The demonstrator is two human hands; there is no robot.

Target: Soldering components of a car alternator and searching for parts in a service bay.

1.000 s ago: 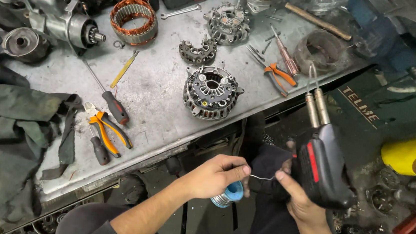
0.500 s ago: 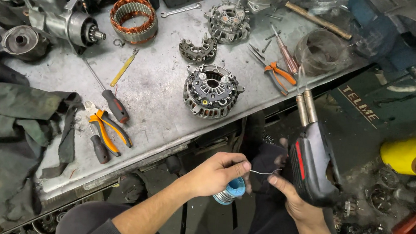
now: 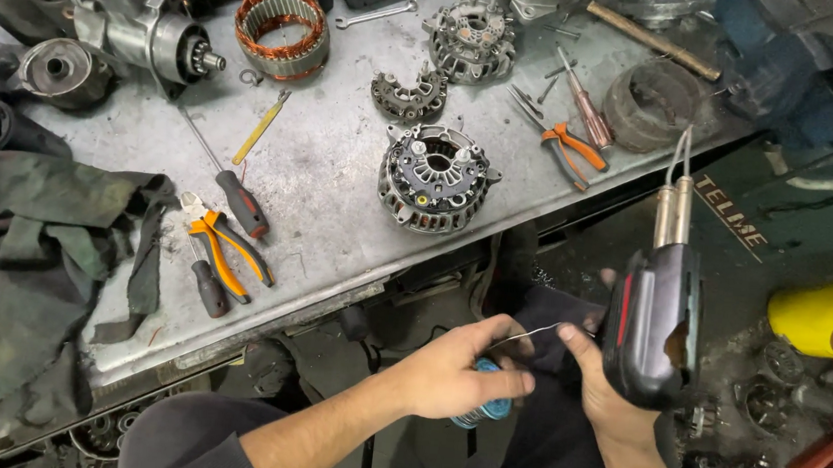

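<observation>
On the grey metal surface above your lap, a dark green rag lies at far left, with orange-handled pliers and a black-and-red screwdriver beside it. A copper-wound stator sits farther back, and an opened alternator housing rests near the front edge, untouched.

Below the edge, your left hand is closed around a blue spool of solder, thumb and fingers pinching the thin solder wire drawn from it. Your right hand grips a black-and-red soldering gun, tip pointing up and away, while its forefinger touches the wire's free end.

The step in hand looks like paying out and straightening a length of solder. Judging by the layout, the next move calls for raising both hands to the alternator housing, keeping the wire pinched short enough to steer and the gun's tip clear of your fingers.
</observation>
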